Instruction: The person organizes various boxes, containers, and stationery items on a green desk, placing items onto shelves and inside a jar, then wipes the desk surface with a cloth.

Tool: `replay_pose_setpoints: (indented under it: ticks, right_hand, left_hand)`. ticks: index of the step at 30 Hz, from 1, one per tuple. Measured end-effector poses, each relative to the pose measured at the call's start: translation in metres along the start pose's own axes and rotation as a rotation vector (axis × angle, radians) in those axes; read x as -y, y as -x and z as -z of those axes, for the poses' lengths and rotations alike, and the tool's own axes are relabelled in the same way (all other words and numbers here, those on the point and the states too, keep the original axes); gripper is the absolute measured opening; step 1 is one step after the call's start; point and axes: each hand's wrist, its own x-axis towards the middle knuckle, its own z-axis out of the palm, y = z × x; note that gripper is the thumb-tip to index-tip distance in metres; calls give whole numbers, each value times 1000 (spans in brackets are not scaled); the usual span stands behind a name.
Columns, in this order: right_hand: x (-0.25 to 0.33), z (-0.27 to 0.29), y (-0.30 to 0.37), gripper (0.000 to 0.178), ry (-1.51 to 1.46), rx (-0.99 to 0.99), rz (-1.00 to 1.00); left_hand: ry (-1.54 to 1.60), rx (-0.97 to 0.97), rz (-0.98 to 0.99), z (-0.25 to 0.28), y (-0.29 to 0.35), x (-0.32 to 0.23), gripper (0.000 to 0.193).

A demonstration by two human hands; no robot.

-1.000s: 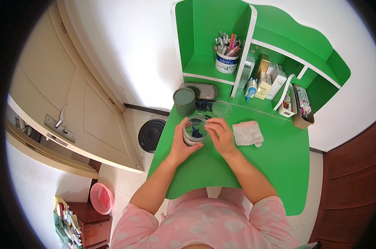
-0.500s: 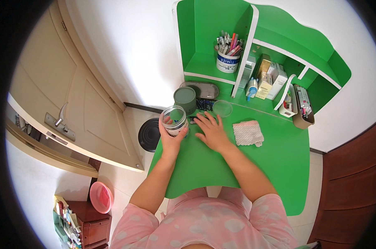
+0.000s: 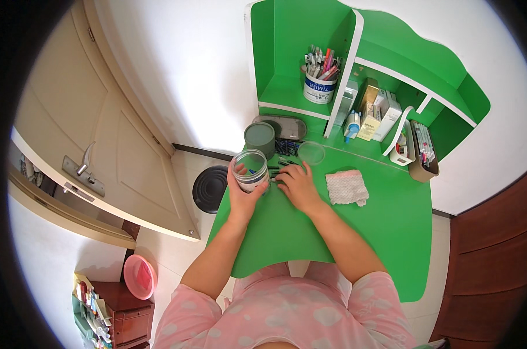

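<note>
My left hand (image 3: pixel 244 196) is wrapped round a clear, wide-mouthed jar (image 3: pixel 255 181) with its lid off. A little blue shows inside the jar. My right hand (image 3: pixel 300 187) is just right of the jar, its fingers bent and drawn in at some small dark stick-like pieces (image 3: pixel 283 161) on the green desk (image 3: pixel 310 238). What lies under those fingertips is too small to name. Behind the pieces sits a cluster of dark blue and black items (image 3: pixel 288 146). A clear round lid (image 3: pixel 311 153) lies beside the cluster.
A dark green canister (image 3: pixel 260 137) and a grey tray (image 3: pixel 289 127) stand behind the jar. A folded white and pink cloth (image 3: pixel 347 187) lies to the right. The green shelf holds a tub of pens (image 3: pixel 320 89), boxes (image 3: pixel 371 119) and a narrow pen holder (image 3: pixel 423 166).
My right hand's fingers have gone from spread to bent and drawn in, uncovering more dark pieces. The jar has shifted slightly right in my left hand.
</note>
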Motion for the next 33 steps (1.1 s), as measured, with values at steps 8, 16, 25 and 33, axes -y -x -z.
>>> replay_pose_setpoints:
  ticks: [8,16,25,33]
  right_hand:
    - [0,3,-1,25,-40,-67,-43]
    - [1,6,-1,21,-104,-82,-62]
    - [2,6,0,16,-128,-79,-131]
    - [0,8,0,15,-151,-54,-110]
  left_hand:
    - [-17,19,-13,3,1,6,97]
    - [-29,29,27,2,1,0,97]
    - [23,23,20,1,1,2,97]
    - [-8,44,19,0,2,-3,94]
